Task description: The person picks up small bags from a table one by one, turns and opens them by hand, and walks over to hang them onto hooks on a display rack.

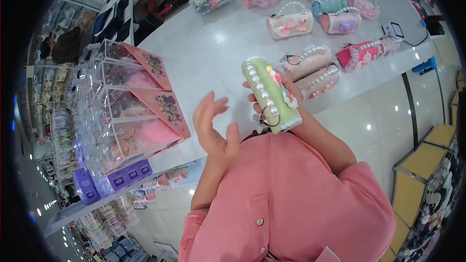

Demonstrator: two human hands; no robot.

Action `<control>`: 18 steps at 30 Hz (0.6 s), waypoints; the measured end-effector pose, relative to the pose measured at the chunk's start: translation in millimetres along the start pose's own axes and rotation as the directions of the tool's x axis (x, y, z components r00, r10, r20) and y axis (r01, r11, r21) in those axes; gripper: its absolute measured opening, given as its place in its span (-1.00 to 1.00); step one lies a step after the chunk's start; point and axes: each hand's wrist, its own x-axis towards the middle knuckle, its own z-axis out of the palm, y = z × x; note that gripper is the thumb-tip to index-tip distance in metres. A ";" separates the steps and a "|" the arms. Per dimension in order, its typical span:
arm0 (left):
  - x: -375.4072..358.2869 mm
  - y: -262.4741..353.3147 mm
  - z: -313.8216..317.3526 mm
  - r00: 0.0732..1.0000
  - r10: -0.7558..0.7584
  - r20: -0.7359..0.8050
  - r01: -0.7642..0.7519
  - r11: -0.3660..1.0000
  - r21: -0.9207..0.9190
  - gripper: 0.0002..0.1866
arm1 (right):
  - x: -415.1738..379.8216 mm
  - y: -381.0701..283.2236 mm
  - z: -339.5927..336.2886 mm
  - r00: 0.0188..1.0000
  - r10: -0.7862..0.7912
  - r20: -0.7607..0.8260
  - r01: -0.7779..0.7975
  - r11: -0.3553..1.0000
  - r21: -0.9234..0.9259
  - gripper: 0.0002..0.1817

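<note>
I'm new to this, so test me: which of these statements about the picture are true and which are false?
1. The right hand holds a green purse with a pearl-bead handle. True.
2. The left hand has its grip closed on a pink purse. False: it is open and holds nothing.
3. More small purses lie on the white table. True.
4. The clear boxes with pink lids stand to the right of the green purse. False: they stand to its left.
5. The person wears a blue shirt. False: the shirt is pink.
</note>
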 end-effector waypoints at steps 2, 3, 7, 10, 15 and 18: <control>12.0 -7.4 7.8 0.979 -0.201 0.021 0.202 0.968 -0.150 -0.29 | 0.3 2.3 -1.6 0.989 0.141 -0.032 -0.138 0.987 0.083 -0.24; 17.1 -11.3 11.1 0.954 -0.297 0.042 0.299 0.928 -0.222 -0.28 | -0.3 7.4 2.7 0.982 0.181 -0.058 -0.177 0.982 0.065 -0.21; 22.5 -32.6 8.3 0.763 -0.407 0.503 0.644 0.547 -0.534 -0.10 | -1.1 23.5 27.3 0.914 0.391 -0.111 -0.391 0.920 0.021 -0.14; 18.0 -36.6 2.5 0.715 -0.466 0.521 0.696 0.543 -0.469 -0.24 | 4.0 13.8 -1.5 0.863 0.482 0.149 -0.441 0.864 -0.242 -0.12; 1.3 -46.4 11.9 0.596 -0.723 0.349 0.799 0.491 -0.347 -0.53 | -9.6 31.9 -21.5 1.000 -0.001 0.026 0.020 0.695 -0.718 -0.51; -6.9 -50.2 13.1 0.498 -0.820 0.282 0.841 0.377 -0.389 -0.56 | -2.8 22.7 -31.6 0.956 0.167 -0.242 -0.234 0.931 -0.279 -0.57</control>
